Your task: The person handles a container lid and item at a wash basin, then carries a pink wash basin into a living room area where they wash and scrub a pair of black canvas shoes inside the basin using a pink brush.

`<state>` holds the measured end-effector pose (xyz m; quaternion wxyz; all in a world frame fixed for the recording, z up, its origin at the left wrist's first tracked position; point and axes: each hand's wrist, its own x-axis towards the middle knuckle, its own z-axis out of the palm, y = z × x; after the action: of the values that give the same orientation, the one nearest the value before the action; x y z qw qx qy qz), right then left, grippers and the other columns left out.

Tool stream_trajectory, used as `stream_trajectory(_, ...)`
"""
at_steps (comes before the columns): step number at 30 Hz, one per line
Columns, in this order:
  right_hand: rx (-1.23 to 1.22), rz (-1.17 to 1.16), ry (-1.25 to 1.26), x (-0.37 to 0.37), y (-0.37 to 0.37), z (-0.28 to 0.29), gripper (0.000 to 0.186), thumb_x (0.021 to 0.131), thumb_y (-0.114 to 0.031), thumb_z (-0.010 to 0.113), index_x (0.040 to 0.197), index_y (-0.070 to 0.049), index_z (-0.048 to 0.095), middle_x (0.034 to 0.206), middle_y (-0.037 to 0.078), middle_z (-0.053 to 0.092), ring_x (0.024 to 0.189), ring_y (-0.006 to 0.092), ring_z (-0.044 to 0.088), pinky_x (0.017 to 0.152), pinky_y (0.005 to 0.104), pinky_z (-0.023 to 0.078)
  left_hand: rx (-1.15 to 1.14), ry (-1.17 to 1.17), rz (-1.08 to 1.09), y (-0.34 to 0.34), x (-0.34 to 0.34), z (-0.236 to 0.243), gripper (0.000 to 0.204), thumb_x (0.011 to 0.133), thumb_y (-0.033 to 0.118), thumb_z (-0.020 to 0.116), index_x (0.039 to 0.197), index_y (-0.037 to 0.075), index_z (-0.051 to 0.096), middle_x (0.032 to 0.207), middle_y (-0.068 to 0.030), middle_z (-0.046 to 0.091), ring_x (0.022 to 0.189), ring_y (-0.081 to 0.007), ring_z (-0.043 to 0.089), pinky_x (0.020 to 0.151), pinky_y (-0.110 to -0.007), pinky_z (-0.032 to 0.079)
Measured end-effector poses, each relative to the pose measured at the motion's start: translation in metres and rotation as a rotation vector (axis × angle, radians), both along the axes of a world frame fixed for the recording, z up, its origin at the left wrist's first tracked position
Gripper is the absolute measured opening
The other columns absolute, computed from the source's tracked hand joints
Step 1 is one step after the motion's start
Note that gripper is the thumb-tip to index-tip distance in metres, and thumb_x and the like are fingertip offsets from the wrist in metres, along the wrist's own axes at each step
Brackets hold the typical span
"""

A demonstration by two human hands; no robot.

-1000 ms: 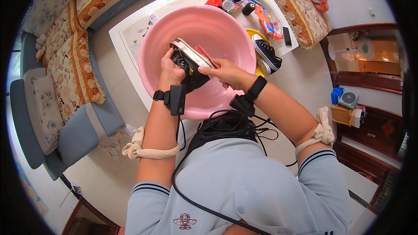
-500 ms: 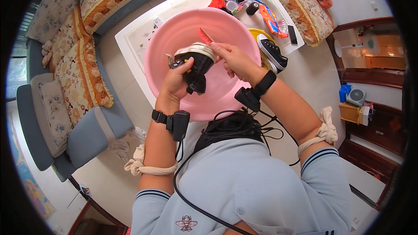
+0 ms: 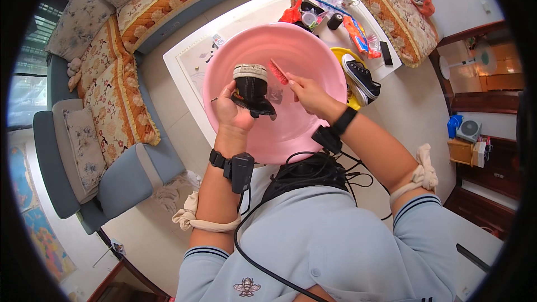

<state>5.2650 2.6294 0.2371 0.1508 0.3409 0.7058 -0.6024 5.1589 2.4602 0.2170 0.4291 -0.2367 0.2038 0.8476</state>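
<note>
1. Two hands at work over the pink basin (image 3: 330, 70), and the black shoe (image 3: 251, 88) sits right there in the left hand (image 3: 235, 114), fingers and thumb gripping it from its left and near side!
2. That shoe is just far and right of the left palm, pale sole toward the far side, dark upper nearer.
3. Over on the right, the right hand (image 3: 312, 98) pinches a red brush (image 3: 277, 71), its head poking out far and left.
4. Look at the spacing: brush just right of the shoe, a slim gap showing between, and the right hand clear of the shoe.
5. Beyond the basin's right rim, a laced sneaker (image 3: 359, 75) lies by a yellow container (image 3: 339, 53) at the white surface (image 3: 187, 59).
</note>
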Motion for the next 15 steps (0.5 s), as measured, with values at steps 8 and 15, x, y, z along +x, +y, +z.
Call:
stream_trajectory(8,0.741,0.281,0.625,0.05,-0.028,0.058,0.046,0.088,-0.011,0.052,0.133,-0.014,0.047,0.08,0.015,0.056,0.071,0.0334,0.055,0.066,0.0394,0.047,-0.03,0.067,-0.105,0.009,0.008,0.016,0.036,0.085,0.024,0.039,0.108,0.0,0.053,0.102,-0.015,0.06,0.087,-0.0306,0.06,0.078,-0.048,0.049)
stream_trajectory(15,0.912,0.325,0.541,0.038,-0.027,0.058,0.044,0.089,-0.013,0.052,0.132,-0.017,0.048,0.075,0.013,0.052,0.065,0.0301,0.054,0.056,0.0398,0.045,-0.086,0.214,-0.095,0.029,0.027,0.012,0.039,0.089,0.042,0.055,0.107,0.008,0.055,0.092,-0.0061,0.061,0.08,-0.0183,0.06,0.066,-0.033,0.052)
